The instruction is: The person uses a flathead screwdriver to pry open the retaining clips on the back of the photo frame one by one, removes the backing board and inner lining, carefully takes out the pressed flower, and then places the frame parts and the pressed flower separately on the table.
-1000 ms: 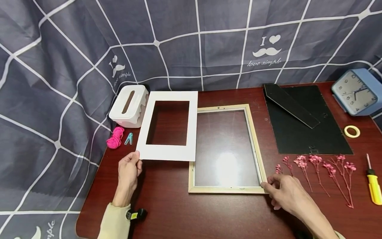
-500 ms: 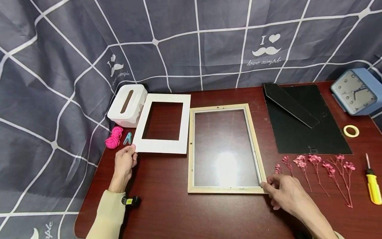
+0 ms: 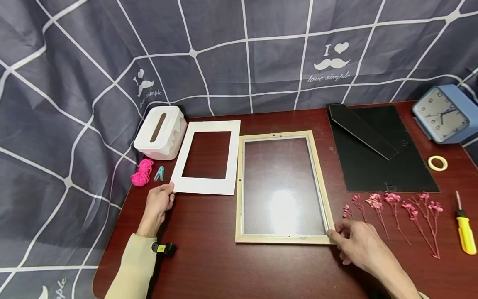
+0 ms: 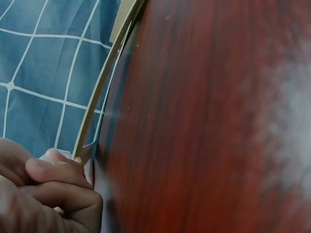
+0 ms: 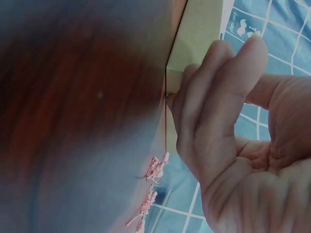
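In the head view a white mat board with a rectangular window lies left of the picture frame. Its right edge comes right up to the frame's left side. My left hand pinches the mat's near left corner between thumb and fingers; in the left wrist view those fingers are curled. The frame has light wood sides and a clear pane, and lies flat. At its near right corner my right hand grips the wood with thumb and fingers. The right wrist view shows this hand against the frame's side.
A black backing board with a stand leg lies at the right, several pink dried flower sprigs nearer. A clock, tape roll and screwdriver flank them. Left: tissue box, pink yarn, clip.
The mat board has moved left with my left hand, off the frame it overlapped, then shifted slightly back to the right. My right hand stays at the frame's corner.
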Demonstrator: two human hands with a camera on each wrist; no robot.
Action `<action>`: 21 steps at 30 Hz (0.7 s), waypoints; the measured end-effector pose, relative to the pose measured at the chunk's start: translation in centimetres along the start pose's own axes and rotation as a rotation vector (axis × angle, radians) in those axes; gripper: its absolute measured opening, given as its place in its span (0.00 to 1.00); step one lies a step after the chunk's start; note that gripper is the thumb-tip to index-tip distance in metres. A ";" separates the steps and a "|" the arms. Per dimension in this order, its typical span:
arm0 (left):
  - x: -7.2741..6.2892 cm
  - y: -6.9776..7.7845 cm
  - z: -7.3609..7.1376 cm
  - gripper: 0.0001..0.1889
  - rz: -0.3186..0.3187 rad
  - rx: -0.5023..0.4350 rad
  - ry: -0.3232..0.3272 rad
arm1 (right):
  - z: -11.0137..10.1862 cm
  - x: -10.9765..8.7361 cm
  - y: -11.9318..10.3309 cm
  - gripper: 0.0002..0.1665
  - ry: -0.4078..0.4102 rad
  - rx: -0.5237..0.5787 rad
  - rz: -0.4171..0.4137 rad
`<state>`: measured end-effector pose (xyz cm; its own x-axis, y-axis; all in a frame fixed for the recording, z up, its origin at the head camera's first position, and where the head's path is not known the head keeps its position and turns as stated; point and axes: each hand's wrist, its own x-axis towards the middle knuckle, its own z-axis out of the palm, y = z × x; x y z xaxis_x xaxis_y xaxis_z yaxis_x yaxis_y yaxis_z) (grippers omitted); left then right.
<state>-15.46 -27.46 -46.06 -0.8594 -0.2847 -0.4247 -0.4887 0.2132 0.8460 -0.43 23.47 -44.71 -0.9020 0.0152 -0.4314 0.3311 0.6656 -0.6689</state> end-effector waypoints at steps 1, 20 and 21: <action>0.1 0.0 0.0 0.20 -0.009 0.023 -0.001 | 0.0 0.0 0.0 0.11 0.002 0.003 -0.003; 0.7 0.1 -0.7 0.18 -0.039 0.238 -0.001 | -0.1 -0.2 0.2 0.10 0.008 0.007 -0.012; 0.7 0.1 -0.7 0.18 -0.036 0.252 0.000 | -0.1 -0.1 0.2 0.10 0.007 0.004 -0.011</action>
<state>-16.01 -28.29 -46.06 -0.8407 -0.2966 -0.4530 -0.5411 0.4294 0.7231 -0.25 23.70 -44.74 -0.9075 0.0137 -0.4198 0.3227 0.6625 -0.6760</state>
